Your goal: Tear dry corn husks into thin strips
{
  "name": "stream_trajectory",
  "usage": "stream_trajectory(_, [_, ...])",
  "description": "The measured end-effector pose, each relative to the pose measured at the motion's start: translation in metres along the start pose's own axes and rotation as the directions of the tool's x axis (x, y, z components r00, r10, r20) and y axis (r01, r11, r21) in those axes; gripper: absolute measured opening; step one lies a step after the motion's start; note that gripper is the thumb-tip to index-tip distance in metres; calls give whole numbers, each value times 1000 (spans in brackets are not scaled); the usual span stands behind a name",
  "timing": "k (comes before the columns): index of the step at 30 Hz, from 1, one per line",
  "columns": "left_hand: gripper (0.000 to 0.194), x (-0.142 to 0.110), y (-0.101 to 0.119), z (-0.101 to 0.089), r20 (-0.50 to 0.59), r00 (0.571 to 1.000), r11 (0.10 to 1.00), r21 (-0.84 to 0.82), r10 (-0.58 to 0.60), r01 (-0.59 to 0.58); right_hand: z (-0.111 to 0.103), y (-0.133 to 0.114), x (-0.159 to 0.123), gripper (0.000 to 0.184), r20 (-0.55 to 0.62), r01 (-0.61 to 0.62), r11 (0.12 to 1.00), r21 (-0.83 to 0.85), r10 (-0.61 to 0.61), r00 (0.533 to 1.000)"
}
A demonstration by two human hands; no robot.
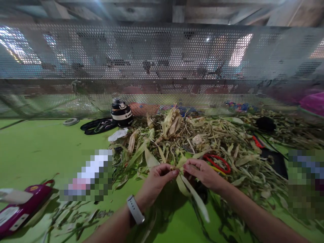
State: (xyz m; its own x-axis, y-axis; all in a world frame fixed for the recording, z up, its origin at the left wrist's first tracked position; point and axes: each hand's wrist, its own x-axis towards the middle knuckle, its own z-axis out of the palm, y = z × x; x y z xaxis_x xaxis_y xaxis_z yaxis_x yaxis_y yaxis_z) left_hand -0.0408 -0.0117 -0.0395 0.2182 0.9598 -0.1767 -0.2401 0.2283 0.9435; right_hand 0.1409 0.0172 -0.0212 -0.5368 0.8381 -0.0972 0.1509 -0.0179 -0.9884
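Both hands meet over the near middle of the green table, pinching one piece of pale green corn husk point(182, 185) between them. My left hand point(162, 177), below a wrist with a light grey band point(135, 209), is closed with thumb and forefinger together on the husk. My right hand point(199, 171) grips the same piece a little to the right, its fingers closed. Long husk strips hang down below the fingers. Just beyond lies a heap of dried husks point(217, 135), with a bundled husk point(172, 123) standing on top.
Red-handled scissors point(217, 163) lie right of my hands. A black bottle point(121, 113), black straps point(97, 126) and white tissue point(118, 134) sit at the back left. A magenta device point(22, 209) is at the near left. Behind the green table point(50, 145) rises a perforated metal screen point(157, 67).
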Motion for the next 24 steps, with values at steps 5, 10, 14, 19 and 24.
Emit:
stream_trajectory(5, [25,2,0,0,-44,999,999,38,27,-26,5,2,0,33,25,-75,983,169,71,997])
stream_trajectory(10, [23,3,2,0,-29,999,996,78,43,-41,2,0,-1,30,50,-68,978,200,59,997])
stream_trajectory(14, [24,2,3,0,-21,1000,998,64,16,-15,-1,0,-1,27,27,-61,990,126,58,998])
stream_trajectory(19, [24,0,6,-2,-18,999,1000,9,-28,28,-7,2,3,24,-86,50,949,-312,-81,993])
stream_trajectory(24, [20,0,7,-3,7,996,986,-139,-87,88,-7,11,3,20,-14,327,470,-820,-588,809])
